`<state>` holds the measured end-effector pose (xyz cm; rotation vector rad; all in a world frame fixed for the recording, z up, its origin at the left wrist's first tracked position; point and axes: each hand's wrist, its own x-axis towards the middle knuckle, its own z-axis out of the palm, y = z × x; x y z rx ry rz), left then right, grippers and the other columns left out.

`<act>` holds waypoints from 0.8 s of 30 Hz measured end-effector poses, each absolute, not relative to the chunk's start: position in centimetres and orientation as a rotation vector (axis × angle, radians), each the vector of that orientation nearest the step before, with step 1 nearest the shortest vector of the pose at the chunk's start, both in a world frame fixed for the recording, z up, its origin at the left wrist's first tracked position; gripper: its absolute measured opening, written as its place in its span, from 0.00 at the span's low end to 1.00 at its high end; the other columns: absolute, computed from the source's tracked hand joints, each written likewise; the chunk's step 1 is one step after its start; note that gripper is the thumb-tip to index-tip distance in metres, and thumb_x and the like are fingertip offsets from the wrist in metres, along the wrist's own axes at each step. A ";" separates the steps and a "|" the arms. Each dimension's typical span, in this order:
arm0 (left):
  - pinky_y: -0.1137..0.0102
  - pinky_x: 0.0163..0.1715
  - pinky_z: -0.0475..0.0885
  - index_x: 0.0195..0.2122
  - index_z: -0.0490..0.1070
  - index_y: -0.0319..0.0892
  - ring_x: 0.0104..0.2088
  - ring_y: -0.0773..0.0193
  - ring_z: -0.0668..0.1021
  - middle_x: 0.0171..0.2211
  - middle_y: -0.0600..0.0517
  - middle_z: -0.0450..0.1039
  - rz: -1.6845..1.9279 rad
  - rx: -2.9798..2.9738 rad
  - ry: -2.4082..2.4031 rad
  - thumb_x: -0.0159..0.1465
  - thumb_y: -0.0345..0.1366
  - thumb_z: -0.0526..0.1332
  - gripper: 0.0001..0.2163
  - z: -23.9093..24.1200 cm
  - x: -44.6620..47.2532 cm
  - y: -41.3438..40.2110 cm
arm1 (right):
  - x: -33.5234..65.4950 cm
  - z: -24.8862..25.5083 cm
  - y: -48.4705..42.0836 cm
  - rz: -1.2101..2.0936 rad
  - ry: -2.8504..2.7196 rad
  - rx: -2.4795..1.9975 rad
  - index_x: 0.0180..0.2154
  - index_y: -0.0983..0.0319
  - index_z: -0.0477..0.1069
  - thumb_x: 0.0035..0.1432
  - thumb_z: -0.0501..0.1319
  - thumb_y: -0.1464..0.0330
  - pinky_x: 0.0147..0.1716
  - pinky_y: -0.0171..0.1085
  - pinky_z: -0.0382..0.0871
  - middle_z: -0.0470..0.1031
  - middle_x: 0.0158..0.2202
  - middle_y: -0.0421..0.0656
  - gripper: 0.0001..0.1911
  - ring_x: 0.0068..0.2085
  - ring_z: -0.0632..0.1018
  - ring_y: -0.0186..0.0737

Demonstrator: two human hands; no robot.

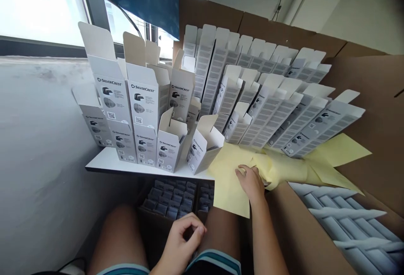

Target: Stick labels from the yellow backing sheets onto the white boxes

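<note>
My right hand (252,181) is on the yellow paper (232,195), its fingers bent and closed on a sheet near the shelf's front edge. Part of that sheet hangs down over the edge. Crumpled yellow paper (284,167) lies just right of the fingers. My left hand (183,239) is low, above my thigh, with thumb and forefinger curled together; whatever it may hold is hidden. Closest to the yellow paper on the left stands an open white SilverCrest box (202,151), tilted slightly, with its flaps up.
Rows of open SilverCrest boxes (143,98) stand stacked on the white shelf (107,159). Below it is a carton with several packed grey pieces (172,199). A cardboard box (284,220) at right holds layered white-grey packs (347,212). Brown cardboard (375,111) walls the back and right.
</note>
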<state>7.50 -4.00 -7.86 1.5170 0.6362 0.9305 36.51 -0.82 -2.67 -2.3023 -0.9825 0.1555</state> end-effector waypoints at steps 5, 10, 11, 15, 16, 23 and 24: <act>0.72 0.32 0.67 0.28 0.75 0.39 0.30 0.63 0.74 0.27 0.49 0.74 0.962 1.602 0.647 0.69 0.43 0.59 0.17 -6.8 8.3 -2.5 | 35.8 -2.1 -1.7 0.084 -1.000 -2.295 0.60 0.60 0.70 0.62 0.57 0.56 0.54 0.52 0.67 0.65 0.48 0.52 0.28 0.55 0.72 0.57; 0.73 0.29 0.67 0.29 0.76 0.40 0.28 0.65 0.74 0.28 0.49 0.75 1.115 1.772 0.657 0.70 0.37 0.58 0.13 -4.8 9.5 -0.7 | 31.4 -2.1 -5.9 0.190 -1.181 -1.789 0.54 0.57 0.73 0.64 0.56 0.53 0.41 0.41 0.71 0.71 0.44 0.47 0.23 0.40 0.75 0.44; 0.73 0.28 0.67 0.31 0.77 0.40 0.28 0.65 0.74 0.28 0.49 0.75 1.155 1.827 0.648 0.70 0.35 0.58 0.12 -4.3 9.8 -0.4 | 30.2 -2.3 -6.7 0.318 -1.274 -1.663 0.51 0.57 0.74 0.66 0.56 0.54 0.38 0.39 0.71 0.72 0.42 0.45 0.20 0.39 0.75 0.42; 0.73 0.29 0.69 0.34 0.78 0.39 0.28 0.65 0.76 0.28 0.48 0.76 1.255 2.071 0.518 0.68 0.31 0.59 0.08 -2.6 10.8 0.7 | 26.4 -2.9 -8.1 0.478 -1.335 -1.371 0.37 0.58 0.76 0.65 0.61 0.61 0.30 0.32 0.68 0.74 0.32 0.41 0.09 0.31 0.73 0.36; 0.73 0.30 0.70 0.35 0.78 0.40 0.29 0.64 0.77 0.29 0.48 0.77 1.252 2.113 0.470 0.69 0.30 0.60 0.08 -2.4 10.9 0.9 | 26.0 -3.0 -8.0 0.457 -1.298 -1.341 0.34 0.58 0.75 0.65 0.62 0.62 0.29 0.32 0.67 0.73 0.30 0.40 0.09 0.30 0.73 0.36; 0.63 0.46 0.74 0.60 0.64 0.45 0.49 0.55 0.76 0.53 0.42 0.70 1.478 2.005 0.567 0.68 0.40 0.63 0.20 -2.9 9.8 3.6 | 27.9 -3.8 -7.7 0.317 -1.163 -1.255 0.30 0.59 0.72 0.63 0.63 0.65 0.27 0.32 0.67 0.70 0.26 0.40 0.09 0.28 0.72 0.36; 0.59 0.51 0.73 0.63 0.60 0.45 0.55 0.51 0.74 0.58 0.40 0.66 1.487 1.993 0.664 0.67 0.40 0.64 0.25 -3.2 9.9 4.2 | 28.1 -4.1 -7.6 0.294 -1.130 -1.233 0.30 0.59 0.72 0.63 0.63 0.65 0.28 0.33 0.68 0.71 0.27 0.40 0.09 0.29 0.73 0.37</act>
